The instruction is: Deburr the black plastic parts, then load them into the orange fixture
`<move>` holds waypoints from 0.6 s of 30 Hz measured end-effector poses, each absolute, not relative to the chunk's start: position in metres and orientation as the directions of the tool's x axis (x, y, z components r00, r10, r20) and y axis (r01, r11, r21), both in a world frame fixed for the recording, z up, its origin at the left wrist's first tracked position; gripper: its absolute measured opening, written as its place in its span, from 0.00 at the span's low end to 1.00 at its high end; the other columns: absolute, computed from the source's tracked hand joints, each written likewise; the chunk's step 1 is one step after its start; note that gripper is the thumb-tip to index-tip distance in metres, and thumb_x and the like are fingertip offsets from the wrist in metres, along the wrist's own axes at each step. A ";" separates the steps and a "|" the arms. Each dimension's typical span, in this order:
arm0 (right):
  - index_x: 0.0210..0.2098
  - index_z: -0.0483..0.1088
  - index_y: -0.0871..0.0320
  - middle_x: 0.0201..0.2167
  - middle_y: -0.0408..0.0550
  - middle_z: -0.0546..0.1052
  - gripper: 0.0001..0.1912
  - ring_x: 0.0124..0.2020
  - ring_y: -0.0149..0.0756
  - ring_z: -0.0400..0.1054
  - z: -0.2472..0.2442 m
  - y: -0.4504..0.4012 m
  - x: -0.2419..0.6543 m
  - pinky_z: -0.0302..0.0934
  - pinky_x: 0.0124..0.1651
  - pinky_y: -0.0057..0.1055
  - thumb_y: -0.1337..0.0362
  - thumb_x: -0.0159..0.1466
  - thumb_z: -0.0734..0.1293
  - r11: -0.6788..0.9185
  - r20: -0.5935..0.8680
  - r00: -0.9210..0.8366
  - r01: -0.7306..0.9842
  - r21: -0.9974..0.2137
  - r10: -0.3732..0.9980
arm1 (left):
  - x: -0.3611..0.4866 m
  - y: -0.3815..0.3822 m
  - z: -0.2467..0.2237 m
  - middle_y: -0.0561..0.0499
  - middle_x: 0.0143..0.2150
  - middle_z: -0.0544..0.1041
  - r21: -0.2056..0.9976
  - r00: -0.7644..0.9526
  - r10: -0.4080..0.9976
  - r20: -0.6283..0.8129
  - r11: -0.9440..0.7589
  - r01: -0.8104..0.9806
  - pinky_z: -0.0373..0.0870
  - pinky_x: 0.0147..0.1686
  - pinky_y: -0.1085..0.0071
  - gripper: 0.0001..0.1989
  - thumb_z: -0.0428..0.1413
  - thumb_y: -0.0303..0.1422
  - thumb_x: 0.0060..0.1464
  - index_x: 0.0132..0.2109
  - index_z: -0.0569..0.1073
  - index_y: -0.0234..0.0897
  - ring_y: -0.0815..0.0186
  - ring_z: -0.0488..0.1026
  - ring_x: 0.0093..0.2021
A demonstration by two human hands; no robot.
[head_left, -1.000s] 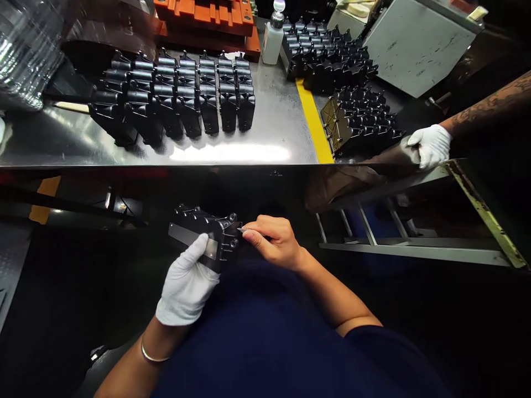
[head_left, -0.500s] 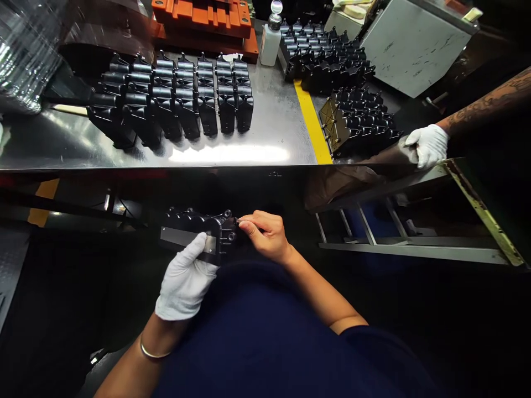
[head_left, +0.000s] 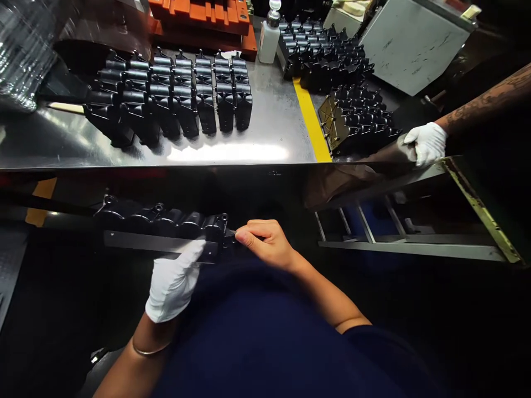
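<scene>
A long black ribbed part (head_left: 166,224) with a flat grey strip along its side is held below the table edge. My left hand (head_left: 174,282), in a white glove, grips it near its right end, thumb on the strip. Bare and pinched closed, my right hand (head_left: 265,240) is at the part's right end with a small thin item between thumb and finger, too small to name. Several similar black parts (head_left: 182,97) stand in a row on the metal table (head_left: 232,152) in front of me.
More black parts (head_left: 360,113) stand right of a yellow strip (head_left: 311,119). A clear bottle (head_left: 269,38) and an orange fixture (head_left: 203,19) are at the back. Another person's gloved hand (head_left: 427,145) rests at the right, above a metal rack (head_left: 415,249).
The held part has turned so that its length now extends to the left. My left hand has moved slightly left and down; my right hand has shifted slightly down.
</scene>
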State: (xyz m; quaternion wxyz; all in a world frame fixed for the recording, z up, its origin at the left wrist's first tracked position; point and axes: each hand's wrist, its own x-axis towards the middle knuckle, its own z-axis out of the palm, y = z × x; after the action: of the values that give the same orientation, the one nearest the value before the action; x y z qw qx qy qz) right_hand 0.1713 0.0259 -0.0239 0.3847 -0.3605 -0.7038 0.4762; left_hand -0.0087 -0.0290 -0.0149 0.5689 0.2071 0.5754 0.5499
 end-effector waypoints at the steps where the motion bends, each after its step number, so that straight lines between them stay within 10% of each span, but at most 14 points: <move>1: 0.27 0.76 0.61 0.21 0.44 0.74 0.17 0.22 0.26 0.66 -0.021 0.024 0.170 0.60 0.26 0.23 0.58 0.66 0.63 0.294 0.205 -0.459 0.132 -0.947 0.865 | -0.009 -0.029 -0.014 0.58 0.31 0.83 0.882 -0.290 0.864 -0.411 0.297 -0.366 0.72 0.52 0.75 0.11 0.63 0.21 0.44 0.28 0.78 0.45 0.64 0.77 0.49; 10: 0.25 0.75 0.61 0.20 0.43 0.72 0.18 0.21 0.25 0.63 -0.018 0.028 0.174 0.58 0.24 0.23 0.57 0.66 0.63 0.257 0.144 -0.521 0.152 -0.954 0.842 | -0.010 -0.035 -0.019 0.55 0.33 0.83 0.947 -0.445 0.838 -0.315 0.307 -0.093 0.70 0.53 0.76 0.12 0.66 0.20 0.38 0.27 0.79 0.43 0.64 0.79 0.43; 18: 0.25 0.75 0.61 0.21 0.44 0.74 0.20 0.22 0.27 0.65 -0.019 0.033 0.176 0.59 0.25 0.24 0.53 0.65 0.64 0.190 0.080 -0.513 0.167 -0.967 0.855 | -0.004 -0.034 -0.021 0.52 0.32 0.83 0.957 -0.463 0.847 -0.261 0.164 -0.240 0.74 0.48 0.76 0.10 0.65 0.18 0.38 0.28 0.79 0.38 0.65 0.80 0.38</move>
State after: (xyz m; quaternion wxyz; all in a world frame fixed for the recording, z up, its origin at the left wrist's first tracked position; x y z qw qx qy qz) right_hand 0.1755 0.0326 -0.0189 0.3307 -0.3665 -0.6970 0.5201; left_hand -0.0040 -0.0337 -0.0209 0.4552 0.2479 0.6121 0.5972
